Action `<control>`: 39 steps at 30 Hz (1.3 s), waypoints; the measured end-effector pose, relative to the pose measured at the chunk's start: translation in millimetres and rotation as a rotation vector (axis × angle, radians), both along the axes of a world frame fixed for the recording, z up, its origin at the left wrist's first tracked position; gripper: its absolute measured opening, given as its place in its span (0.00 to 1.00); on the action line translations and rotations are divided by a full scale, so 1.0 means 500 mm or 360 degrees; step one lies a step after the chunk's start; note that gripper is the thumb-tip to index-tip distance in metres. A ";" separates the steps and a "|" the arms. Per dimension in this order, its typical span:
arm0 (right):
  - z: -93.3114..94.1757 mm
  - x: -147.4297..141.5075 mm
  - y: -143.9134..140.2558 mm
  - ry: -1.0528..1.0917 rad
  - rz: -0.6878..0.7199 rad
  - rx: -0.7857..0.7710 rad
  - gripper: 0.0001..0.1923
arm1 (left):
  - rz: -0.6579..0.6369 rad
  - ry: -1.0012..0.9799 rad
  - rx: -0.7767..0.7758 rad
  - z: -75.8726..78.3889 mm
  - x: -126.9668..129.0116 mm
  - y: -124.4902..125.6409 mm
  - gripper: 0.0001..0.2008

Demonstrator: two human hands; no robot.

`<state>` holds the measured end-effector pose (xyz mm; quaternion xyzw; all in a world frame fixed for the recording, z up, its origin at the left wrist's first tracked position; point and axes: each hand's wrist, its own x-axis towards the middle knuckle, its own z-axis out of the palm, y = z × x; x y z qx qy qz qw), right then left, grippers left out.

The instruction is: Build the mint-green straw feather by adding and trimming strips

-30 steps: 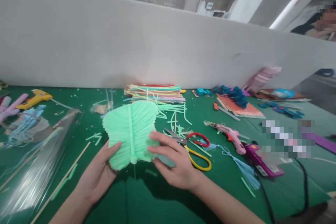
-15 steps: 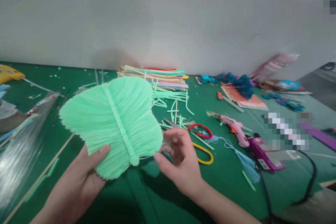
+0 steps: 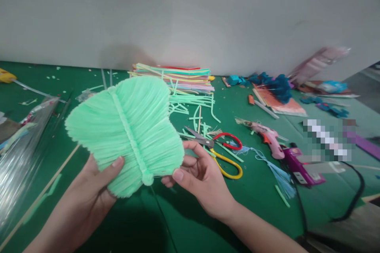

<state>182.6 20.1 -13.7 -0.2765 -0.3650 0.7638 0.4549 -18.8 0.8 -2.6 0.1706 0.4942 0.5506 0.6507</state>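
Observation:
A mint-green leaf shape (image 3: 126, 130) made of fringed strands with a thick middle rib is held up above the green table (image 3: 255, 201). My left hand (image 3: 89, 195) grips its lower left edge, thumb on the front. My right hand (image 3: 198, 180) pinches the lower right edge near the base of the rib, fingers curled.
Red-and-yellow scissors (image 3: 221, 150) lie just right of my right hand. A stack of coloured strips (image 3: 178, 77) sits behind the leaf. Pink (image 3: 267, 136) and purple (image 3: 298, 166) glue guns lie to the right, with a black cord (image 3: 353, 197). Clear plastic wrap (image 3: 20, 158) lies left. A white wall stands behind.
The leaf was lifted off the table, brought closer and tilted left. My right hand slid off its face to pinch the lower right edge. The view dropped lower.

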 end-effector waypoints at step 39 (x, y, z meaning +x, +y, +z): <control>-0.014 0.000 0.011 0.0144 0.0442 -0.0295 0.14 | -0.0117 0.0045 -0.0139 0.027 0.005 -0.005 0.40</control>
